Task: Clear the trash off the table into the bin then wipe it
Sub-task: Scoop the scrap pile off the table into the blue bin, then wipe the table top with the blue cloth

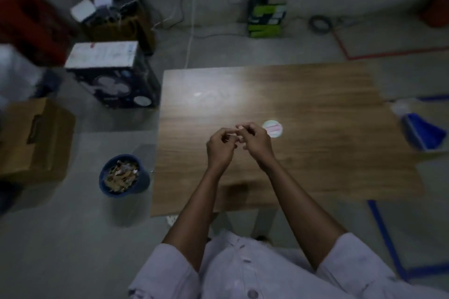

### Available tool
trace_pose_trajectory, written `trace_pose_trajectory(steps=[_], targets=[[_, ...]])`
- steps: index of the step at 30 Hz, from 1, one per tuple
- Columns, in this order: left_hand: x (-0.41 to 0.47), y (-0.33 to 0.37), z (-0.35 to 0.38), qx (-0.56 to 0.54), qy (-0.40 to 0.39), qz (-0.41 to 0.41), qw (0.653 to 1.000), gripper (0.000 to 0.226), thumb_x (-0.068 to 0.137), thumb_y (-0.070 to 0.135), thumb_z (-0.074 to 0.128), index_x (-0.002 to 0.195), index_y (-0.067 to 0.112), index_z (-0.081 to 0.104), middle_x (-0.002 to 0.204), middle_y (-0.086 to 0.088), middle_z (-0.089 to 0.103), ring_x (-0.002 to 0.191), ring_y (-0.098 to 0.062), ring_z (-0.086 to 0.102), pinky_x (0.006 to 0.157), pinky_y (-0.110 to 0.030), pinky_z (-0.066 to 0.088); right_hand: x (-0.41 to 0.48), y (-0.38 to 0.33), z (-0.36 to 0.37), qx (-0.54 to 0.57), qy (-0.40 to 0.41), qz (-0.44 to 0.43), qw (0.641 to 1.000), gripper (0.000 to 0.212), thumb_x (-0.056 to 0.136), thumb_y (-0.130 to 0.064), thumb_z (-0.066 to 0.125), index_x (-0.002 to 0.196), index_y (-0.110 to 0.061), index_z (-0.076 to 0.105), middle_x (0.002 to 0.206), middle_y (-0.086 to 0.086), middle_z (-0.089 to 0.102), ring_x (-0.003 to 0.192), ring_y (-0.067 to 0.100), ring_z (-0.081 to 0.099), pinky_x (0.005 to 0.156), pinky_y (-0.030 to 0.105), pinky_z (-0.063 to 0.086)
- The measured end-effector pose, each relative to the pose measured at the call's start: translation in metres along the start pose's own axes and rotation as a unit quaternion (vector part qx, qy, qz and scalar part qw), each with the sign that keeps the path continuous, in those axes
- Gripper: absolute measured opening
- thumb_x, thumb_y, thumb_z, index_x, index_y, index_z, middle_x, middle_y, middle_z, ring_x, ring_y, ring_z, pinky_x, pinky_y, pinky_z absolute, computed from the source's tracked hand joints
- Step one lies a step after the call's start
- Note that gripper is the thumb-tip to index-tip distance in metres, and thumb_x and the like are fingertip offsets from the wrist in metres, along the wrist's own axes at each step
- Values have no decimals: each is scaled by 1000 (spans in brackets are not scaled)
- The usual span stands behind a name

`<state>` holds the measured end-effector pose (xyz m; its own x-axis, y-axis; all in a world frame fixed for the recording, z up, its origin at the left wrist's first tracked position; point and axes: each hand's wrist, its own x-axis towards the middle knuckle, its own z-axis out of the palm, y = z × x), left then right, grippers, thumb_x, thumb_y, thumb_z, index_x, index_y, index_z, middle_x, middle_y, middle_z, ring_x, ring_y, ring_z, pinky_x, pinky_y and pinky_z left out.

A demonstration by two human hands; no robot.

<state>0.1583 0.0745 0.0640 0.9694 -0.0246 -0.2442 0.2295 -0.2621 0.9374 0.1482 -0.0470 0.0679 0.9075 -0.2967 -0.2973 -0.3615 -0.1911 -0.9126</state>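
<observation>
Well along on clearing, by the look of it: bin [124, 175] on the floor off the bench's [315, 153] left edge, heaped with scraps; only a small round disc [272, 128] left mid-bench. Left hand [220, 145] and right hand [255, 141] together above the middle, fingers curled and touching; cannot tell whether pinching anything. Wiping not yet begun.

1. Reaches both bare forearms forward, side by side, converging toward the wrists.
2. Holds left hand [220, 147] and right hand [256, 141] backs-up, fingers curled, fingertips meeting between them.
3. Cannot tell whether anything is pinched there.
</observation>
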Motion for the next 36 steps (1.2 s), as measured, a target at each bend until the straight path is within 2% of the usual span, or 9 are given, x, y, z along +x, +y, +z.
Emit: trace_pose_trajectory(steps=[4, 7, 10, 12, 19, 23, 28, 32, 36], targets=[[-42, 18, 78, 80, -87, 53, 992, 16, 90, 13, 68, 88, 29, 72, 86, 4, 77, 83, -15, 74, 73, -35, 59, -39, 37, -95, -44, 58, 5, 997, 15, 98, -26, 63, 107, -23, 75, 99, 1, 77, 92, 21, 73, 81, 41, 58], [-65, 20, 119, 207, -151, 117, 959, 20, 89, 18, 70, 109, 19, 73, 111, -5, 71, 108, -21, 63, 90, -29, 46, -64, 65, -150, -103, 92, 9, 990, 21, 98, -20, 59, 111, -21, 76, 107, 2, 77, 99, 20, 69, 79, 28, 48], [-80, 9, 148, 328, -182, 181, 909, 46, 84, 33, 57, 124, 14, 68, 130, -13, 61, 123, -33, 49, 100, -37, 39, -78, 91, -192, -182, 109, 7, 977, 27, 96, -19, 57, 116, -24, 74, 119, 4, 73, 110, 26, 64, 85, 31, 47], [-88, 4, 164, 361, -190, 182, 895, 54, 81, 35, 53, 129, 14, 65, 137, -14, 57, 127, -34, 45, 103, -41, 38, -81, 108, -214, -221, 114, 1, 969, 28, 94, -19, 60, 119, -24, 72, 123, 6, 69, 117, 31, 59, 95, 33, 46], [-78, 1, 226, 352, -249, 154, 889, 48, 86, 35, 55, 128, 14, 63, 129, -12, 61, 121, -32, 48, 98, -34, 36, -67, 148, -266, -210, 122, 24, 970, 25, 94, -24, 62, 117, -24, 72, 118, 7, 67, 116, 31, 58, 95, 33, 44], [-49, 6, 276, 317, -241, 188, 898, 60, 83, 47, 43, 124, 11, 66, 121, -14, 66, 114, -34, 53, 96, -37, 40, -36, 155, -305, -224, 81, 32, 971, 28, 93, -28, 59, 118, -22, 72, 120, 9, 68, 117, 31, 58, 97, 33, 43], [-25, 37, 339, 320, -272, 199, 885, 67, 82, 51, 43, 132, 10, 62, 129, -17, 62, 121, -37, 49, 99, -42, 41, -2, 150, -367, -225, 108, 57, 967, 28, 93, -26, 63, 119, -19, 72, 121, 11, 68, 119, 33, 58, 101, 33, 41], [-12, 69, 402, 391, -320, 211, 837, 93, 78, 70, 27, 154, 18, 38, 157, -16, 37, 142, -39, 31, 112, -49, 29, 19, 144, -423, -194, 154, 83, 965, 29, 97, -21, 64, 125, -19, 69, 130, 7, 63, 126, 26, 51, 100, 28, 38], [-19, 89, 470, 431, -354, 217, 801, 96, 81, 76, 28, 162, 27, 15, 170, -11, 7, 154, -36, 7, 120, -53, 12, 29, 155, -480, -166, 184, 95, 964, 31, 97, -18, 63, 128, -22, 66, 140, 0, 60, 132, 21, 49, 100, 24, 33]])
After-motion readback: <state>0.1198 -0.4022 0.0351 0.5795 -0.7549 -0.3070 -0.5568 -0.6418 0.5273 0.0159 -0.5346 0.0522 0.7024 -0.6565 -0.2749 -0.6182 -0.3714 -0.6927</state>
